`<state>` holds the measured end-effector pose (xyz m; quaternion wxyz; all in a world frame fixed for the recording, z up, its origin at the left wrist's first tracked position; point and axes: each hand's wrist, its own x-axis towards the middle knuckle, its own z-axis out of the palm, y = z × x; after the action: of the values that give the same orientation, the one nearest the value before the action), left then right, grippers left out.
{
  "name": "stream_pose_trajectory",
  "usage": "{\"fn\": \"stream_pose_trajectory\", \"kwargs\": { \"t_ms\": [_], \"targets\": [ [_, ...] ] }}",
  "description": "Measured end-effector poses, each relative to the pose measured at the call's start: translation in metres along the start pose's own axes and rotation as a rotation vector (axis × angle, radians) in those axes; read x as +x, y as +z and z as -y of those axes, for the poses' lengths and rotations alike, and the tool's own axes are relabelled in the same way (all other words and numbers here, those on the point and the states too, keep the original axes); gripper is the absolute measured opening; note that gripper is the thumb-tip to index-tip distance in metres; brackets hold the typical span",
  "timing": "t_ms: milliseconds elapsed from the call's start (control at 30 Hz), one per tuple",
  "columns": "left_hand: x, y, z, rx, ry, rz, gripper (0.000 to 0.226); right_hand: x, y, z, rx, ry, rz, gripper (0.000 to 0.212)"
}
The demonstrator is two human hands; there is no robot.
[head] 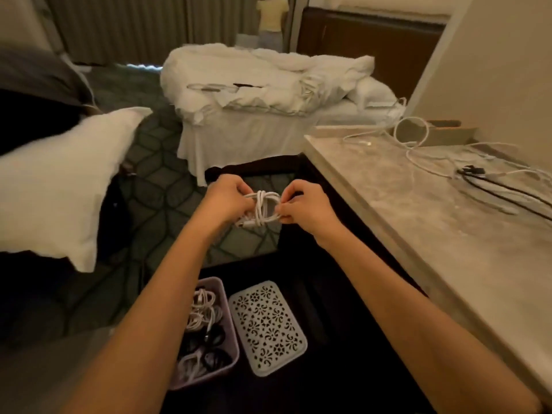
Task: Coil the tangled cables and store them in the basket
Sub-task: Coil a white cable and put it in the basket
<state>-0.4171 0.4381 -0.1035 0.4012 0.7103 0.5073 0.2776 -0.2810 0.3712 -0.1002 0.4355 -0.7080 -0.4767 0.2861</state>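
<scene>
Pinching white cable coil (263, 209) btwn both hands, arms outstretched.

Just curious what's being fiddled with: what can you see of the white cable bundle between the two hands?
The white cable bundle is a thin, smooth cord coiled into a short hank, with several turns wrapped crosswise round its middle. It is held in the air: the left hand grips one end, the right hand pinches the other. A plug end sticks out at its lower left.

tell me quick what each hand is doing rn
Left hand: grips one end of the white cable bundle.
Right hand: pinches the other end of it.
</scene>
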Motion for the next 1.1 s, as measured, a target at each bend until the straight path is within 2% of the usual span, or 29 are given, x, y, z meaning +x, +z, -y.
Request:
{"fn": "stream_pose_trajectory", "kwargs": {
  "t_ms": [133, 267, 467, 633, 767, 900, 1100],
  "targets": [
    [0.009, -0.006, 0.063, 0.069, -0.151, -0.023, 0.022, 0.017, 0.065, -0.034, 0.016, 0.126, 0.076, 0.027],
    [0.017, 0.0, 0.126, 0.133, -0.304, 0.056, 0.022, 0.025, 0.123, -0.077, 0.034, 0.283, 0.174, 0.029],
    [0.025, 0.021, 0.204, 0.252, -0.465, 0.222, 0.02, 0.03, 0.179, -0.141, -0.061, 0.463, 0.263, 0.03],
    [0.026, 0.041, 0.253, 0.262, -0.536, 0.293, 0.016, 0.028, 0.21, -0.182, -0.067, 0.611, 0.342, 0.029],
    [0.027, 0.057, 0.285, 0.26, -0.583, 0.29, 0.011, 0.024, 0.225, -0.199, 0.027, 0.743, 0.371, 0.028],
    [0.03, 0.07, 0.307, 0.263, -0.642, 0.29, 0.025, 0.022, 0.235, -0.209, 0.025, 0.79, 0.421, 0.034],
    [0.035, 0.087, 0.326, 0.286, -0.629, 0.248, 0.022, 0.026, 0.246, -0.212, -0.056, 0.814, 0.469, 0.04]
  ]
}}
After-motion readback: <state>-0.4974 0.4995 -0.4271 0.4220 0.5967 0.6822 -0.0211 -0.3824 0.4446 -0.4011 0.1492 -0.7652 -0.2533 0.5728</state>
